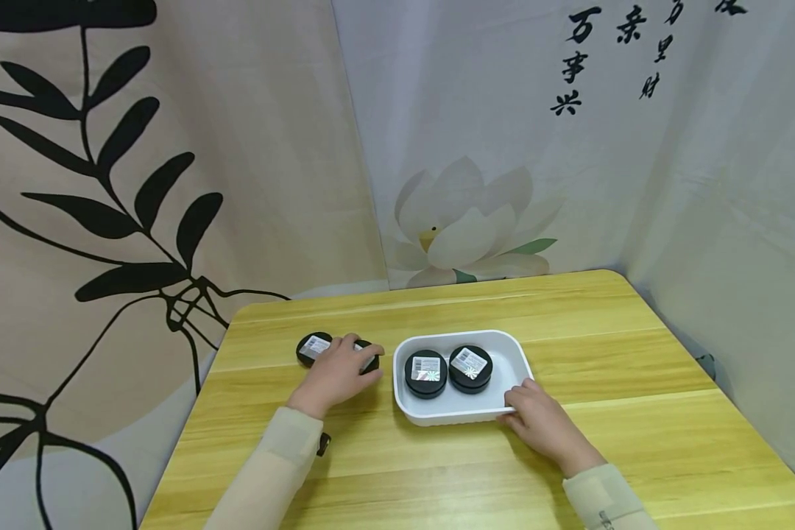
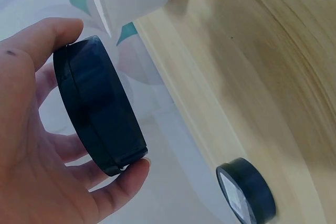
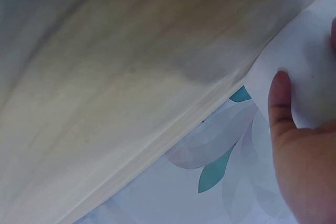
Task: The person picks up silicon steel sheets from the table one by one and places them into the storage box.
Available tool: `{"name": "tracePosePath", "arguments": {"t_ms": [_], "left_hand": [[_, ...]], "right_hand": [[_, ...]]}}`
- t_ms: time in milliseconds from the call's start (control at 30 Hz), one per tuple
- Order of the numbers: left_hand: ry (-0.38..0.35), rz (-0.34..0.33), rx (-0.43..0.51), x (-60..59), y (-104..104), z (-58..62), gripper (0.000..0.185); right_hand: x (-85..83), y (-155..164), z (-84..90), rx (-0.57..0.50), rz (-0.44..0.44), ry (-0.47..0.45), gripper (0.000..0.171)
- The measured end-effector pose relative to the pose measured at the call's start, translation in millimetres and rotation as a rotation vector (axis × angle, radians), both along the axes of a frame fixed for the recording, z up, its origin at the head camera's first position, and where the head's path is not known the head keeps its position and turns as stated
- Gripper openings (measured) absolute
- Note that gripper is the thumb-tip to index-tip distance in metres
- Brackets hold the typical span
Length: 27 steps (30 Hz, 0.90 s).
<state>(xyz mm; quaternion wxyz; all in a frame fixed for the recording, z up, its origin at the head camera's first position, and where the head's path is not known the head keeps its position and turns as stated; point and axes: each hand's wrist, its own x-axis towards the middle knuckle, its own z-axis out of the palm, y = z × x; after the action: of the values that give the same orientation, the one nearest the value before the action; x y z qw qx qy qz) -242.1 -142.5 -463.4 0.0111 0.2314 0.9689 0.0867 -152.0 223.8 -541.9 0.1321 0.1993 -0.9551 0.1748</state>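
Pinching a round black tin (image 2: pixel 100 106) between thumb and fingertips, my left hand (image 1: pixel 336 375) is holding it by its rim, so the flat faces stay free; in the left wrist view the tin is standing on edge in the grasp, tilted against the palm. I am seeing this hand sitting on the wooden table (image 1: pixel 636 353) just left of the white tray (image 1: pixel 460 419), which is keeping the carry short. A second black tin (image 1: pixel 314 347) with a barcode label is lying flat on the table just beyond the hand, apart from the tray.

My right hand (image 1: pixel 543 423) is resting at the tray's near right corner, thumb laid on the rim and fingers against the outer wall, and I judge it is steadying the tray so it does not slide. Inside the tray, two labelled black tins (image 1: pixel 426 372) are sitting side by side, touching or nearly so, pushed toward the left half, which is leaving bare floor on the right.
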Motion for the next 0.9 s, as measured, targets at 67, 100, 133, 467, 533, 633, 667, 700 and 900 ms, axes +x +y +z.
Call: {"name": "tracePosePath", "arguments": {"t_ms": [67, 100, 133, 467, 533, 633, 667, 700, 900], "left_hand": [[-0.001, -0.002, -0.003, 0.2, 1.6, 1.1, 0.041], [-0.001, -0.004, -0.004, 0.3, 2.6, 1.9, 0.041], [-0.003, -0.006, -0.005, 0.2, 3.6, 2.5, 0.041], [0.009, -0.023, 0.019, -0.1, 11.4, 4.9, 0.04], [0.013, -0.027, 0.018, 0.0, 12.5, 4.8, 0.041], [0.013, -0.032, 0.022, 0.2, 14.6, 5.5, 0.041], [0.011, -0.034, 0.024, 0.4, 15.4, 6.1, 0.041], [0.007, -0.035, 0.026, 0.8, 16.1, 6.5, 0.041], [-0.017, -0.025, 0.014, 1.5, 19.5, 6.1, 0.042]], "right_hand": [[0.2, -0.2, 0.3, -0.004, -0.002, -0.002, 0.034], [0.4, -0.4, 0.5, -0.005, -0.003, -0.003, 0.034], [0.6, -0.6, 0.5, -0.006, -0.005, -0.004, 0.033], [0.8, -1.7, -0.3, 0.001, -0.029, -0.011, 0.034], [0.5, -1.6, 0.0, 0.005, -0.03, -0.019, 0.033], [0.4, -1.2, 0.9, 0.005, -0.026, -0.016, 0.033], [0.3, -1.0, 0.9, 0.004, -0.027, -0.015, 0.033], [0.2, -0.6, 0.4, 0.002, -0.026, -0.012, 0.033], [-0.1, -1.0, -2.3, -0.001, -0.027, -0.016, 0.033]]}}
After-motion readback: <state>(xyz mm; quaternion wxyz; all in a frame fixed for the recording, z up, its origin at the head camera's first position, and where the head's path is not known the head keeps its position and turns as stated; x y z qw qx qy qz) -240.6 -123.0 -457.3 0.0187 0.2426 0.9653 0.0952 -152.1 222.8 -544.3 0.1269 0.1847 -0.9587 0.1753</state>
